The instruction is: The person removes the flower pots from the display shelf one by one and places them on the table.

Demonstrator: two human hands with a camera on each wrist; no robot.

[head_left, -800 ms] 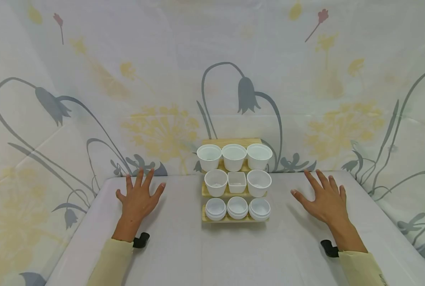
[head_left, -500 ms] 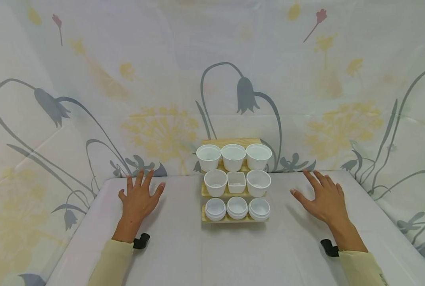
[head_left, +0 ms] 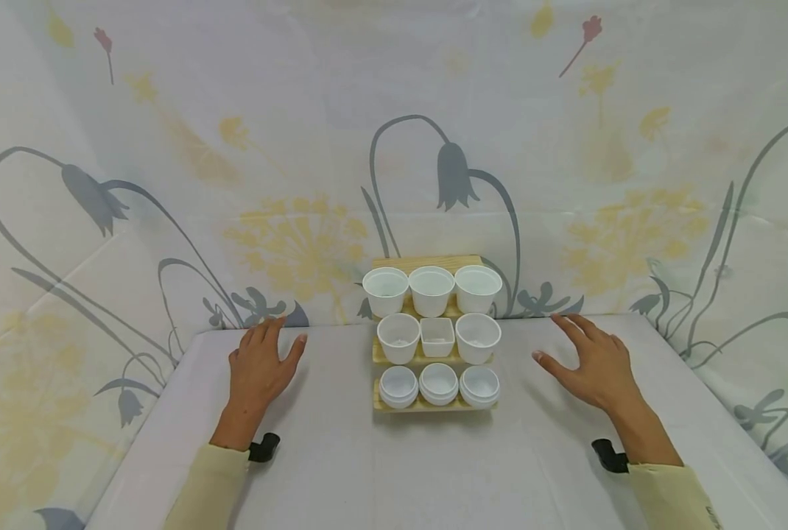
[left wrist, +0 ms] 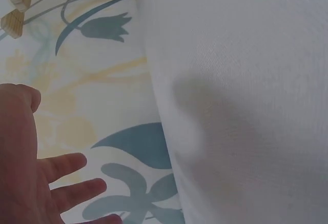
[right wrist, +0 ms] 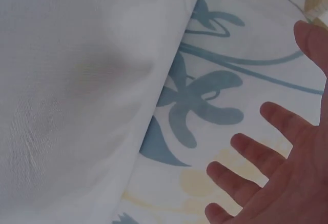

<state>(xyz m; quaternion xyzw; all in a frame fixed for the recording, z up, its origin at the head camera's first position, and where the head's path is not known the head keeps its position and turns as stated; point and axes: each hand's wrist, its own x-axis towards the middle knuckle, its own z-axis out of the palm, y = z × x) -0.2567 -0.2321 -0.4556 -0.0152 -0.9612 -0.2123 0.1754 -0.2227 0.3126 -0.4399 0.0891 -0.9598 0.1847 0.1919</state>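
A stepped wooden rack [head_left: 427, 261] stands at the middle of the table [head_left: 341, 471], toward its far edge, between the two hands and apart from both. Its long axis runs left to right, and its three steps climb away from the person, so the low front faces the near side. Each step of pale, smooth wood carries three white plastic cups with their mouths up. The far row holds three round tapered cups [head_left: 431, 291]. The middle row has a small square cup [head_left: 437, 336] between two round ones. The near row holds three low, shallow round tubs [head_left: 439, 383].

The left hand [head_left: 258, 372] lies over the table left of the rack, fingers straight and loosely together, pointing far, gripping nothing. The right hand [head_left: 593, 364] is right of the rack, fingers extended and spread with the thumb out toward the rack, also holding nothing.

The table is covered with a smooth white cloth. Behind it hangs a creased fabric backdrop [head_left: 235, 147] printed with grey bellflowers and yellow dandelions.
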